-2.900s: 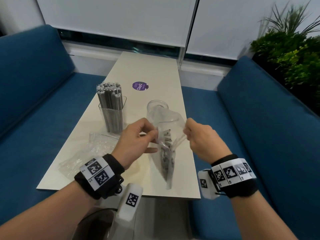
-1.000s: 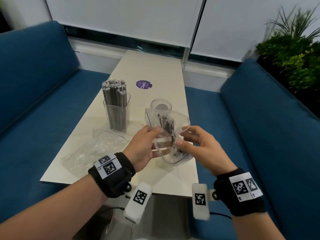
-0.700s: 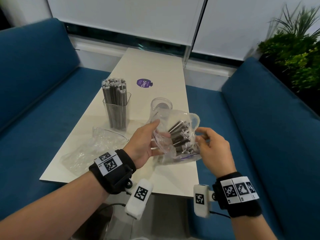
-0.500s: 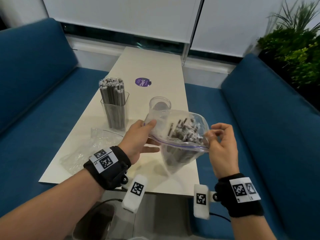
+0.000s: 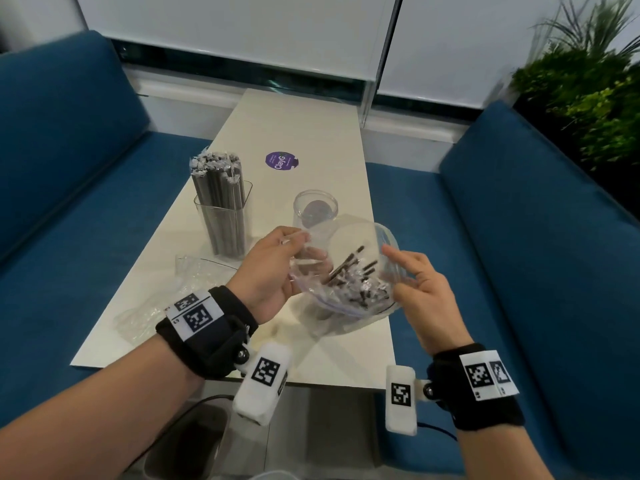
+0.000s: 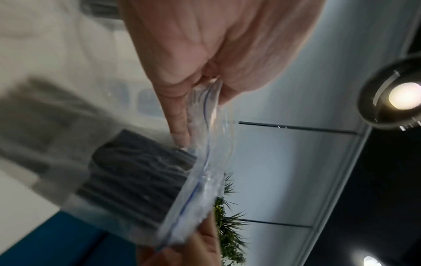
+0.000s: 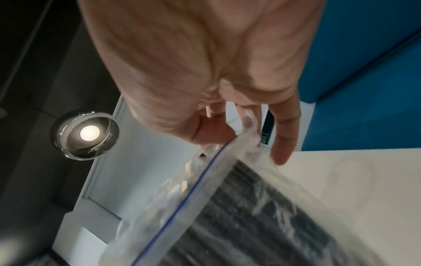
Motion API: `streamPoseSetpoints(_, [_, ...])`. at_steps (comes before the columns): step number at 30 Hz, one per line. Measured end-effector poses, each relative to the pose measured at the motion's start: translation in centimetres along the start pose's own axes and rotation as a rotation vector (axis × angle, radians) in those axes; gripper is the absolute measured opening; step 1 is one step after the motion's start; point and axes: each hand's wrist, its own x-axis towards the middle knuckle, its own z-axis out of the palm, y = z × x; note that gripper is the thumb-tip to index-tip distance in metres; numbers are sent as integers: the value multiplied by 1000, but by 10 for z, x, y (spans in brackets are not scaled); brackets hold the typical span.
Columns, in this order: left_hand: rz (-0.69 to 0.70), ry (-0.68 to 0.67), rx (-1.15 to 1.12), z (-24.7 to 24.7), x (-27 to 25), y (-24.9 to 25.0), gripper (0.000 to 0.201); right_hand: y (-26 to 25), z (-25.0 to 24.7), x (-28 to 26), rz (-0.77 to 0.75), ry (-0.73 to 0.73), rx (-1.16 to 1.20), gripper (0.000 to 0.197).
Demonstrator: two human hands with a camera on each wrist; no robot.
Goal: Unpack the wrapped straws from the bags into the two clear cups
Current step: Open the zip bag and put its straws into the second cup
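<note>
An open clear zip bag (image 5: 349, 306) of dark wrapped straws (image 5: 360, 282) hangs over the table's near right part, its mouth facing me. My left hand (image 5: 298, 240) pinches the bag's left rim (image 6: 206, 100) between thumb and finger. My right hand (image 5: 398, 271) holds the right rim (image 7: 241, 142) with the thumb against the fingers, one finger stretched along the plastic. Just behind the bag stands an empty round clear cup (image 5: 315, 206). To the left, a square clear cup (image 5: 225, 220) is packed with upright wrapped straws (image 5: 216, 181).
An empty crumpled plastic bag (image 5: 162, 299) lies on the white table (image 5: 311, 133) by my left wrist. A purple round sticker (image 5: 281, 161) marks the table farther back. Blue benches (image 5: 519, 237) flank both sides, and a green plant (image 5: 588, 98) stands at the far right.
The bag's zip has been pulled apart since the earliest frame. In the last half second the mouth went from stretched flat to round and wide, and the bag sank a little.
</note>
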Motion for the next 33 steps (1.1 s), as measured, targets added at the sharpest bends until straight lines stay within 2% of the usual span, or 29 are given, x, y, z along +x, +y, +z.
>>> streamPoseSetpoints(2, [4, 33, -36, -2, 2, -1, 9, 7, 1, -1, 42, -34, -46, 75])
streamPoseSetpoints(4, [-32, 56, -66, -7, 3, 1, 16, 9, 3, -2, 76, -7, -12, 69])
streamPoseSetpoints(7, [-152, 9, -113, -10, 3, -1, 34, 11, 7, -1, 102, 73, 141, 57])
streamPoseSetpoints(8, [-163, 11, -102, -9, 3, -3, 31, 11, 8, 0, 118, 75, 222, 58])
streamPoseSetpoints(9, [-156, 39, -80, -8, 2, -5, 28, 10, 10, 0, 133, 64, 304, 60])
streamPoseSetpoints(11, [-126, 80, -9, -7, 2, -12, 41, 6, 12, -1, 152, 31, 442, 66])
streamPoseSetpoints(13, [-79, 50, 38, -5, 0, -18, 52, 2, 12, -2, 148, -5, 558, 74])
streamPoseSetpoints(16, [-8, 21, 63, -7, 0, -28, 67, 4, 10, 1, 150, -31, 647, 75])
streamPoseSetpoints(18, [43, -32, 100, -7, -1, -32, 69, 13, 10, 3, 172, -1, 628, 72])
streamPoseSetpoints(22, [32, -152, 226, -5, -4, -40, 51, 25, 11, 3, 204, 78, 380, 68])
streamPoseSetpoints(25, [39, -97, 382, -5, -1, -45, 45, 25, 10, 2, 244, 36, 302, 76])
streamPoseSetpoints(27, [70, -83, 494, -6, 3, -49, 40, 24, 9, 0, 228, 11, 332, 77])
streamPoseSetpoints(29, [79, -97, 516, -8, 3, -50, 49, 24, 7, -2, 193, -17, 400, 79])
streamPoseSetpoints(33, [105, -160, 597, -6, -1, -45, 91, 23, 9, -5, 152, -87, 432, 99])
